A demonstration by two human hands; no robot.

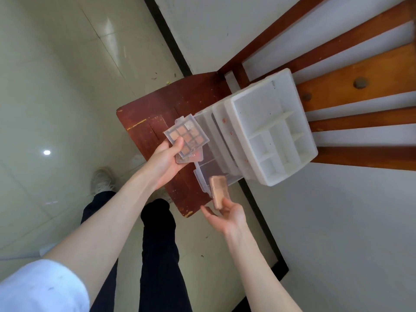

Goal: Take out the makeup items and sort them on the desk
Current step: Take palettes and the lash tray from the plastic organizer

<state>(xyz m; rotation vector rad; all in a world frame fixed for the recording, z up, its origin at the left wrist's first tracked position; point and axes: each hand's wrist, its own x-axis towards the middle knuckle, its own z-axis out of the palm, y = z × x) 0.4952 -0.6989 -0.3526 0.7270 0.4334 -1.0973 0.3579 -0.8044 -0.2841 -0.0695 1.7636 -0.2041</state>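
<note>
Square clear-plastic eyeshadow palette (pixel 186 137) in left hand (pixel 165 162); rectangular compact (pixel 218 192) in right hand (pixel 227 216).

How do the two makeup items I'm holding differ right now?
The clear palette in the left hand is flat and see-through, showing a grid of tan pans; the rose-gold compact in the right hand is opaque, with its contents hidden. The clear palette looks larger; the rose-gold compact smaller and narrower. The clear palette faces the camera; the rose-gold compact stands on end. Both are held off the desk.
</note>
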